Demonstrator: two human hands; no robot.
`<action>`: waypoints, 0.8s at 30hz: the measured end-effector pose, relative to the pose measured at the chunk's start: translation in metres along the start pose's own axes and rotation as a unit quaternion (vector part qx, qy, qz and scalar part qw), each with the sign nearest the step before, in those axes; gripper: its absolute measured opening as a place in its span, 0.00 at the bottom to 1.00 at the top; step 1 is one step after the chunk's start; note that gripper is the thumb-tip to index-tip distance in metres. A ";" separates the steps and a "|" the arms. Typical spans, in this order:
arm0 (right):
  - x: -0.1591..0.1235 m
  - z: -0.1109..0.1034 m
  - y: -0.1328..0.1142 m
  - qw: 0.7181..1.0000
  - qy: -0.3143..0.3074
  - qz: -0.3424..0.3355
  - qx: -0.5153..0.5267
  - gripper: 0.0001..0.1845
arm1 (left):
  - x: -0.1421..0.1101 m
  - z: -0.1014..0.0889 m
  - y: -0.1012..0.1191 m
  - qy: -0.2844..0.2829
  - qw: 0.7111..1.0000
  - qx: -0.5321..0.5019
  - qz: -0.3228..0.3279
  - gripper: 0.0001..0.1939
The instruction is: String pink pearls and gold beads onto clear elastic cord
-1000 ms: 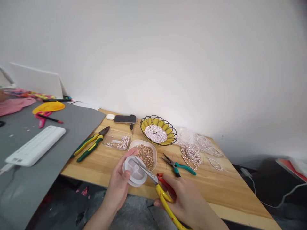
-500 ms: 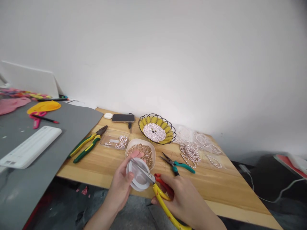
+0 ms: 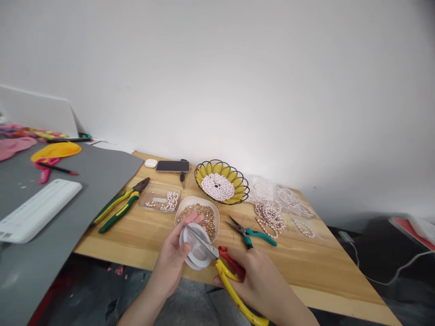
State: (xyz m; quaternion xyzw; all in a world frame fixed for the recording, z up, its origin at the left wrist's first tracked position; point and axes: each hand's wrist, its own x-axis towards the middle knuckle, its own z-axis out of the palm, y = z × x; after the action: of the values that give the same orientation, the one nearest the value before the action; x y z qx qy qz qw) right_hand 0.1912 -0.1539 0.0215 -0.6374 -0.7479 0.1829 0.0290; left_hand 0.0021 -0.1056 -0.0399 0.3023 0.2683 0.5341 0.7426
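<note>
My left hand [image 3: 169,262] grips a white plastic spool [image 3: 194,259] by its edge, thumb on the near face and fingers behind. In my right hand [image 3: 261,280] is a pair of scissors [image 3: 221,268] with one yellow and one red handle. The blades look closed and lie across the spool's face, pointing up to the left. Whether thread runs between blades and spool is too fine to make out. Just beyond my left fingertips sits a pale dish [image 3: 217,213] of gold beads [image 3: 210,222], partly covered by the hand.
Green-handled pliers [image 3: 251,232] lie right of the dish, larger yellow-green pliers [image 3: 122,203] to the left. Behind are a clear bead box [image 3: 142,199], a phone [image 3: 172,166] and a yellow wire basket [image 3: 245,183] of pale beads. Bead strands [image 3: 270,217] lie right. A white power bank [image 3: 41,210] rests on the grey surface.
The view has shifted slightly, moving the table items left. The spool has turned a little and moved slightly right relative to the dish. Both hands keep their holds.
</note>
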 end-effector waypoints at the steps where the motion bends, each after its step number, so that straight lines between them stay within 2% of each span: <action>1: 0.000 0.001 0.000 1.000 -0.003 0.001 0.000 0.23 | 0.000 0.000 -0.001 0.004 1.000 -0.003 0.002 0.37; 11: 0.001 -0.004 0.001 0.999 -0.045 -0.002 0.020 0.20 | 0.002 0.000 -0.006 0.030 0.999 0.006 0.011 0.36; 15: -0.001 -0.004 -0.001 0.997 -0.061 -0.006 0.039 0.21 | 0.002 -0.002 -0.005 0.020 1.000 0.013 0.016 0.35; 24: 0.000 0.000 0.004 0.999 -0.046 0.000 0.022 0.22 | 0.004 -0.008 -0.005 -0.013 0.999 0.039 0.004 0.37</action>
State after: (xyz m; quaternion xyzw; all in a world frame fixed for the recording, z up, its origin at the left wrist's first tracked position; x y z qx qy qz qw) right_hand 0.1945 -0.1532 0.0204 -0.6276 -0.7441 0.2286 0.0083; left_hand 0.0001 -0.1017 -0.0491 0.3388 0.2784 0.5219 0.7317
